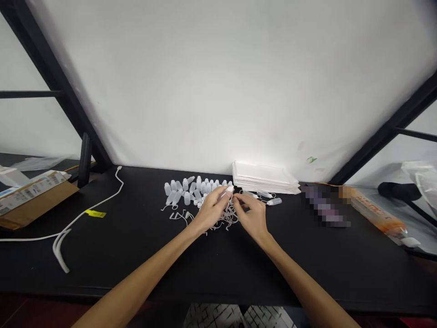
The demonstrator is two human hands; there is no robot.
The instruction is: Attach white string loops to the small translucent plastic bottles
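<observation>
My left hand [213, 207] is closed around a small translucent plastic bottle [226, 193], its white cap pointing up and to the right. Close beside the cap, my right hand [251, 212] pinches what looks like a thin white strap, mostly covered by the fingers. Beneath and between both hands lies a tangled pile of loose white straps [228, 217]. Behind my left hand, several similar bottles [177, 187] stand or lie in a cluster. Just past my right hand are a few bottles with looped straps, including one small bottle [274, 201] on its side.
A stack of white flat sheets or trays [264, 177] sits against the wall. On the left are a white cable [99, 202] with a yellow tag [95, 213] and a cardboard box [41, 198]. An orange-and-clear plastic package [378, 214] lies at right on the black table [143, 246].
</observation>
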